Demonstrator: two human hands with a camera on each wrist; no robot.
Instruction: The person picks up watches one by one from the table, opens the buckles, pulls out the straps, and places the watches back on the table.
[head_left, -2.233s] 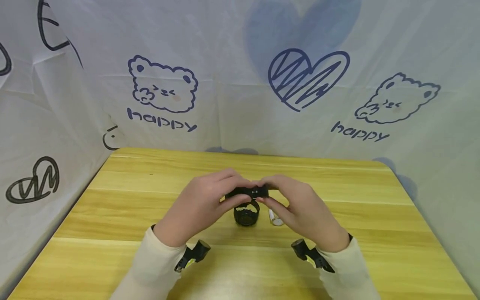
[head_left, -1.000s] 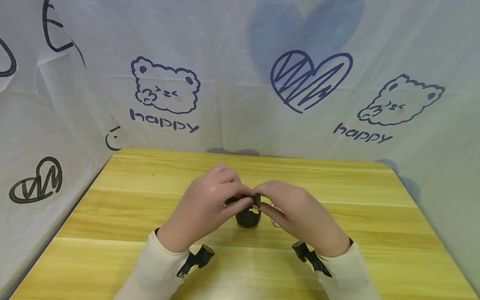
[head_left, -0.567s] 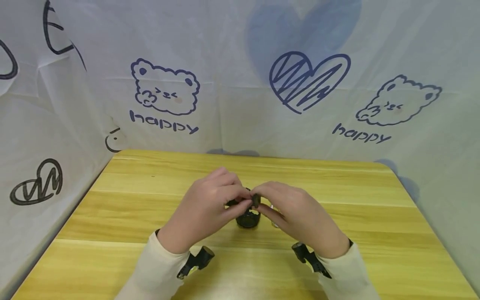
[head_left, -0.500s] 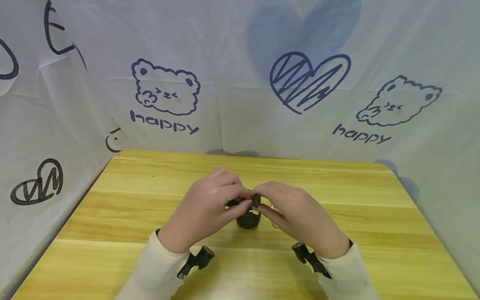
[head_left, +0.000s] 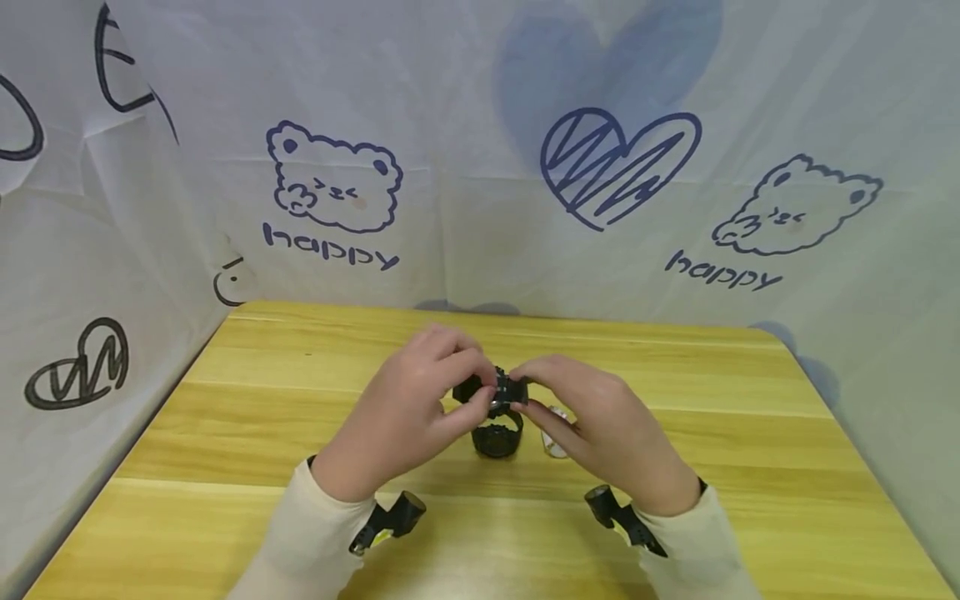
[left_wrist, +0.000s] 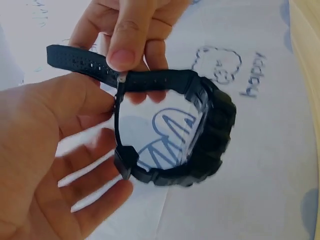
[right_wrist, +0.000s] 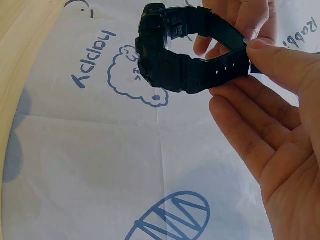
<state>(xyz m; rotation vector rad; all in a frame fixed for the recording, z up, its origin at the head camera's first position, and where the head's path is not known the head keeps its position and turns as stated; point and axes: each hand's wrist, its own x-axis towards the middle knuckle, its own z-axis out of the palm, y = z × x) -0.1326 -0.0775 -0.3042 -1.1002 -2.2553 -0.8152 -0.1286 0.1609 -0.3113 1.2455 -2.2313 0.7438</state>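
Head view: both hands meet at a chunky black wristwatch (left_wrist: 210,135) with a perforated, rubbery-looking strap, raised above the yellow wood-grain table (head_left: 225,467); the left hand (head_left: 408,400) pinches the strap between thumb and fingers, and the right hand (head_left: 600,408) grips it close by, thumb beside the small metal buckle (left_wrist: 121,78). The strap makes a loop, its tail reaching out past the buckle. Below, a second black wristwatch (head_left: 497,442) rests on the table, with a small white round-faced wristwatch (head_left: 557,448) just beside it, partly behind the right hand
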